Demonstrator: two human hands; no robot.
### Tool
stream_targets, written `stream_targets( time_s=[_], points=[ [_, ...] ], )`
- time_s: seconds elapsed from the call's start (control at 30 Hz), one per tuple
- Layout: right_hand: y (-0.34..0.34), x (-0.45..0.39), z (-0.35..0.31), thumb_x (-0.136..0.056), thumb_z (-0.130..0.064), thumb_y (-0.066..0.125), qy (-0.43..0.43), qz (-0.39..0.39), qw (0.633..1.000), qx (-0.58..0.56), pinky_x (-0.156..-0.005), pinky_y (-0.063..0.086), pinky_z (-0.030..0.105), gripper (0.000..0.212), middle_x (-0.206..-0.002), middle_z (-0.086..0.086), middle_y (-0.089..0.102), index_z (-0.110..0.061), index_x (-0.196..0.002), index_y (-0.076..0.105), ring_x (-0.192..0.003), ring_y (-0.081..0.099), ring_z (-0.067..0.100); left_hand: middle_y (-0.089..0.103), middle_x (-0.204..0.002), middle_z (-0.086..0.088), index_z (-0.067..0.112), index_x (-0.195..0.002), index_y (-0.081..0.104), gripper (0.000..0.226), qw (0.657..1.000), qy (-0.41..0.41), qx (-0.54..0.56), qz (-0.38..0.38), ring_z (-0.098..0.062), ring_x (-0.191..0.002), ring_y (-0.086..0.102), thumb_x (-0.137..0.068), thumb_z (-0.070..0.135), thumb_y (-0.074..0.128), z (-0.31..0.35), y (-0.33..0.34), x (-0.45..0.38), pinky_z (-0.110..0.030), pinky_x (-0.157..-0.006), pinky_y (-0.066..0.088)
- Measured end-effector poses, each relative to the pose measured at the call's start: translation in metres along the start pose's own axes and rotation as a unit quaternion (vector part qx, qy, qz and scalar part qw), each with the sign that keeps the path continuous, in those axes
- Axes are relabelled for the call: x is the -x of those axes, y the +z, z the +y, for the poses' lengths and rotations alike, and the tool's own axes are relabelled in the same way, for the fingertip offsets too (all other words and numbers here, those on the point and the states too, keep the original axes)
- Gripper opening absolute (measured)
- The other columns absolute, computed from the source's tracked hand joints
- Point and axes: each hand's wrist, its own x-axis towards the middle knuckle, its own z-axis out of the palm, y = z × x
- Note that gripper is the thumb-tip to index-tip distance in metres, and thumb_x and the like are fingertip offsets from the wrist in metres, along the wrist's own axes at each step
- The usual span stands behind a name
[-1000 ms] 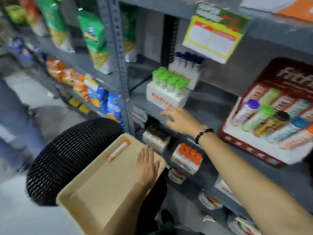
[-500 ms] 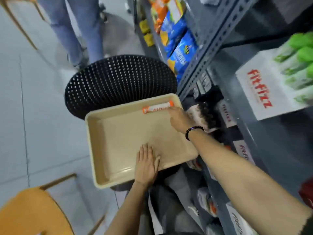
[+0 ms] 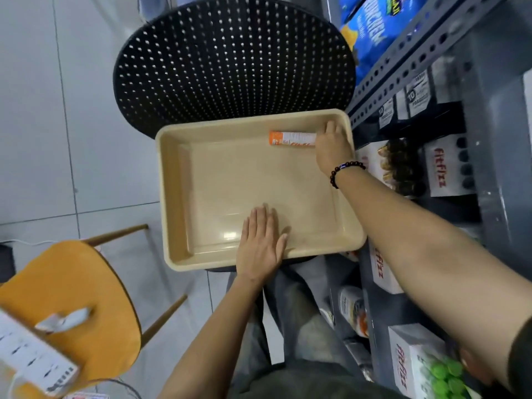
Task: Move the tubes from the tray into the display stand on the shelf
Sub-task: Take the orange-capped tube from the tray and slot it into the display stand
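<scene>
Right hand (image 3: pixel 331 146) is closing on the last tube (image 3: pixel 290 138) at the tray's (image 3: pixel 178 197) far wall, left hand (image 3: pixel 263 243) pressing flat, fingers together, on the tray's near rim; next, lifting to the shelf stand.

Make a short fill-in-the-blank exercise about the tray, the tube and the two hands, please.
1. The tray holds only ____ tube.
2. The tube's visible end is coloured ____.
3. The ____ hand lies flat on the tray's near edge.
4. The right hand, which reaches the tube, wears a beaded ____ at the wrist.

Answers: one; orange; left; bracelet
</scene>
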Motion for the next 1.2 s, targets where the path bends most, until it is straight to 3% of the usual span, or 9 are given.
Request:
stream_targets(
  time_s=[0.13, 0.4, 0.57, 0.7, 0.77, 0.87, 0.97, 1.1, 1.2],
  points=[
    [0.006, 0.003, -0.001, -0.09, 0.006, 0.04, 0.001, 0.0, 1.0, 0.015, -0.092, 0.044, 0.038, 0.027, -0.122, 0.023, 0.048, 0.008, -0.113, 0.054, -0.114, 0.046, 0.036, 0.039, -0.144, -0.02, 0.001, -0.138, 0.037, 0.071, 1.0, 0.0, -0.001, -0.005, -0.035, -0.133, 0.036, -0.097, 0.046, 0.002, 0.0, 0.002, 0.0, -0.049, -0.109, 0.019],
    [0.008, 0.004, 0.008, -0.086, 0.009, 0.045, -0.017, 0.004, 1.0, 0.015, -0.094, 0.043, 0.043, 0.027, -0.114, 0.024, 0.056, 0.006, -0.11, 0.056, -0.114, 0.044, 0.038, 0.043, -0.141, -0.021, 0.0, -0.136, 0.041, 0.071, 1.0, 0.004, 0.012, 0.006, -0.036, -0.131, 0.04, -0.097, 0.046, 0.003, 0.0, 0.0, 0.001, -0.049, -0.107, 0.029],
    [-0.01, 0.021, 0.015, -0.085, -0.009, 0.056, 0.007, -0.013, 0.982, -0.187, -0.083, 0.049, 0.046, 0.018, -0.115, 0.02, 0.048, 0.002, -0.099, 0.059, -0.094, 0.054, 0.037, 0.046, -0.138, -0.023, -0.002, -0.133, 0.043, 0.075, 1.0, 0.008, 0.019, -0.009, -0.039, -0.128, 0.043, -0.096, 0.048, 0.002, 0.001, -0.003, 0.0, -0.051, -0.104, 0.035],
    [-0.05, 0.056, 0.014, -0.08, -0.003, 0.061, 0.024, 0.056, 0.943, -0.328, -0.082, 0.042, 0.034, 0.021, -0.108, 0.022, 0.06, 0.004, -0.099, 0.064, -0.099, 0.057, 0.034, 0.032, -0.147, -0.023, -0.003, -0.14, 0.033, 0.094, 0.999, 0.032, 0.034, -0.022, -0.038, -0.137, 0.027, -0.087, 0.059, -0.015, -0.001, -0.004, 0.002, -0.045, -0.113, 0.018],
    [-0.069, 0.079, 0.017, -0.078, 0.001, 0.06, 0.024, 0.077, 0.937, -0.339, -0.081, 0.041, 0.033, 0.022, -0.104, 0.024, 0.061, 0.006, -0.099, 0.064, -0.098, 0.057, 0.034, 0.025, -0.151, -0.022, -0.002, -0.143, 0.026, 0.101, 0.998, 0.055, 0.032, -0.024, -0.037, -0.14, 0.018, -0.081, 0.063, -0.021, -0.002, -0.007, 0.003, -0.043, -0.115, 0.012],
    [-0.098, 0.123, 0.031, -0.077, -0.002, 0.063, 0.052, 0.106, 0.934, -0.337, -0.085, 0.046, 0.035, 0.028, -0.103, 0.021, 0.062, -0.002, -0.105, 0.067, -0.097, 0.06, 0.03, 0.028, -0.149, -0.024, -0.003, -0.142, 0.028, 0.088, 0.994, 0.107, 0.014, -0.014, -0.039, -0.139, 0.02, -0.088, 0.059, -0.005, 0.003, -0.02, 0.009, -0.045, -0.115, 0.017],
    [-0.13, 0.181, 0.047, -0.077, -0.003, 0.065, 0.085, 0.142, 0.926, -0.34, -0.089, 0.044, 0.03, 0.036, -0.108, 0.014, 0.067, -0.011, -0.112, 0.068, -0.102, 0.061, 0.026, 0.034, -0.145, -0.027, -0.006, -0.137, 0.036, 0.091, 0.985, 0.175, 0.001, -0.013, -0.042, -0.136, 0.027, -0.089, 0.059, -0.004, 0.021, -0.04, 0.016, -0.048, -0.111, 0.024],
    [-0.173, 0.278, 0.069, -0.077, -0.003, 0.067, 0.149, 0.158, 0.923, -0.317, -0.085, 0.041, 0.023, 0.039, -0.113, 0.009, 0.07, -0.014, -0.114, 0.068, -0.105, 0.061, 0.025, 0.043, -0.137, -0.031, -0.01, -0.128, 0.046, 0.075, 0.956, 0.293, 0.001, -0.006, -0.047, -0.128, 0.038, -0.091, 0.048, 0.018, 0.067, -0.061, 0.038, -0.054, -0.105, 0.032],
    [-0.2, 0.362, 0.081, -0.078, -0.001, 0.066, 0.2, 0.186, 0.915, -0.297, -0.083, 0.038, 0.019, 0.037, -0.112, 0.011, 0.071, -0.011, -0.113, 0.068, -0.103, 0.063, 0.025, 0.046, -0.134, -0.032, -0.011, -0.128, 0.046, 0.075, 0.919, 0.394, -0.011, -0.008, -0.048, -0.125, 0.041, -0.093, 0.05, 0.017, 0.111, -0.068, 0.061, -0.056, -0.103, 0.032]
  ],
)
